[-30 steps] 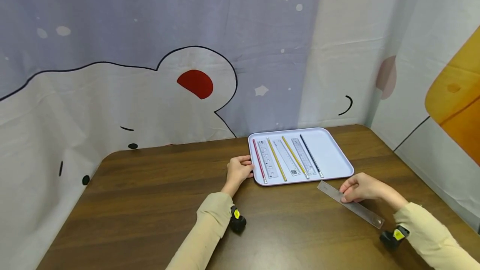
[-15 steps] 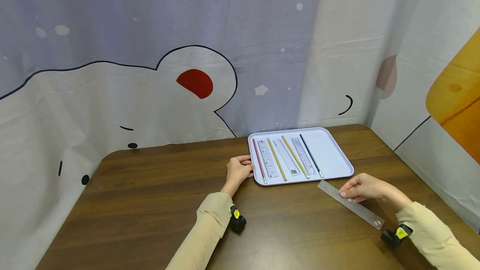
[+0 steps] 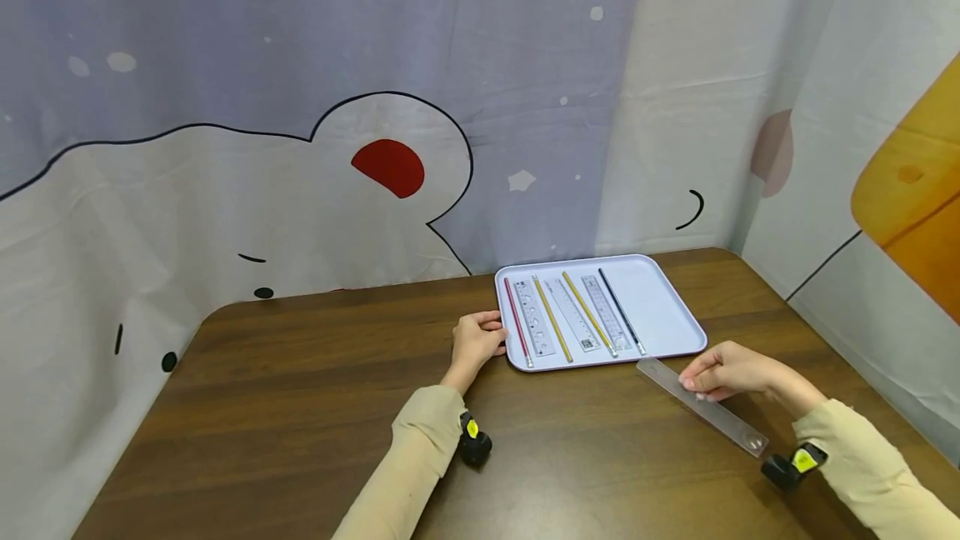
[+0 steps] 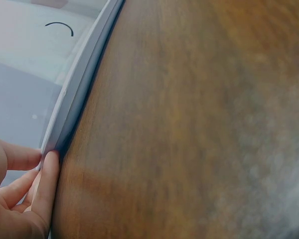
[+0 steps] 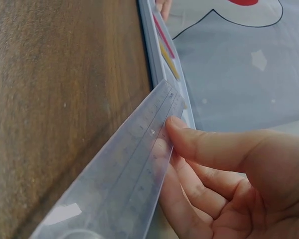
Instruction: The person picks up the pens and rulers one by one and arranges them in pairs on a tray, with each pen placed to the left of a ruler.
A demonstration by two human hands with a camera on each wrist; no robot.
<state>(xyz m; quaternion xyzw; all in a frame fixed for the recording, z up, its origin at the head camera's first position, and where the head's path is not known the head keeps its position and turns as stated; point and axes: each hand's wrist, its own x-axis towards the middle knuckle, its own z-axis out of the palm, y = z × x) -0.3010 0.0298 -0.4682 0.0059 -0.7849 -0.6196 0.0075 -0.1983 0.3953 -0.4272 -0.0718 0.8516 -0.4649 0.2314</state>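
Observation:
My right hand pinches a clear plastic ruler between thumb and fingers, along its far long edge. In the right wrist view the thumb presses on the top face of the ruler, with fingers showing through from beneath. The ruler slants, its far end right at the front rim of a white tray. At the tray's left side, my left hand grips the rim. The left wrist view has its thumb and fingertips on either side of the tray rim.
Pencils and clear rulers lie alternating on the tray: a red pencil, a ruler, a yellow pencil, another ruler, a second yellow pencil, a third ruler and a dark pencil. A printed curtain hangs behind.
The ruler in my right hand has shifted slightly, its far end moving up to the tray's front rim. The right hand's grip has adjusted a little. My left hand stays on the tray.

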